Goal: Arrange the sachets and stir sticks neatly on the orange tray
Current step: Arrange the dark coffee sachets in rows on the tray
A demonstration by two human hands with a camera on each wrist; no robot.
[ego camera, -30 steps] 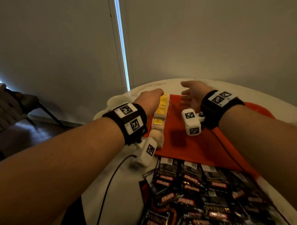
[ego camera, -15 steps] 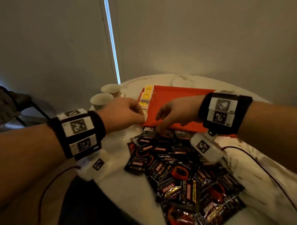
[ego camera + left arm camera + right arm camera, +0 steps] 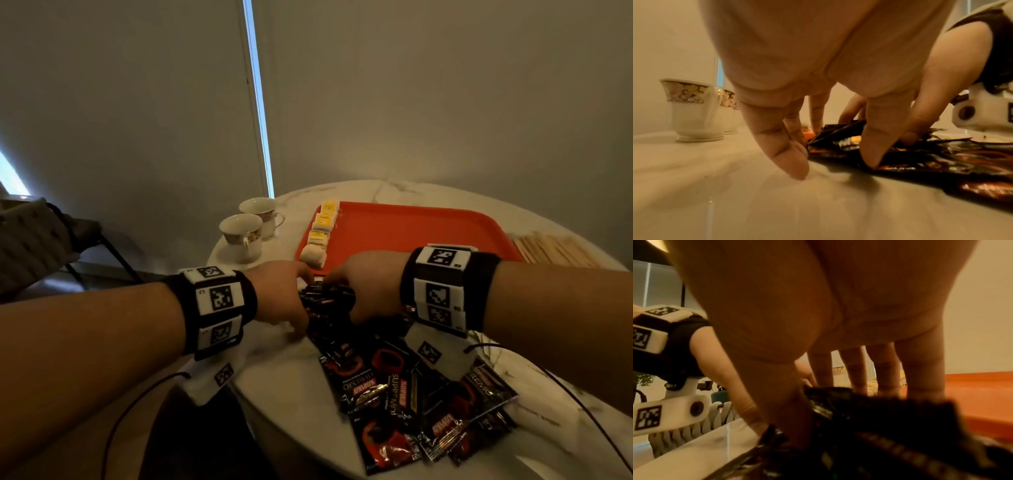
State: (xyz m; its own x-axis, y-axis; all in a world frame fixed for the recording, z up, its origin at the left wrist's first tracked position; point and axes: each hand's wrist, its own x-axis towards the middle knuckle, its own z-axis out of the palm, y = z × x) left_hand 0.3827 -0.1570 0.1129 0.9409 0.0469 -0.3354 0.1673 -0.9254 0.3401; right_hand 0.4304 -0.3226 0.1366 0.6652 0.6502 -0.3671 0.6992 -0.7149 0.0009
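Note:
Black coffee sachets (image 3: 411, 404) lie in a loose heap on the near part of the marble table. At the heap's far end both hands meet on a small bunch of sachets (image 3: 327, 297). My left hand (image 3: 305, 299) grips it from the left, thumb on top and fingers curled down its side (image 3: 834, 146). From the right, my right hand (image 3: 337, 291) holds the same bunch between thumb and fingers (image 3: 838, 402). Beyond lies the orange tray (image 3: 428, 233), with a row of yellow-tagged tea bags (image 3: 320, 236) along its left edge. Wooden stir sticks (image 3: 555, 251) lie right of the tray.
Two patterned cups (image 3: 241, 236) (image 3: 262, 214) stand on the table left of the tray. A dark chair (image 3: 37, 240) is off to the left. The table's round edge (image 3: 239, 394) curves close under my left wrist. Cables trail from both wrist cameras.
Both hands came back from the tray to the sachet heap and closed in on a bunch at its far end. The view has dropped and pulled back from the tray.

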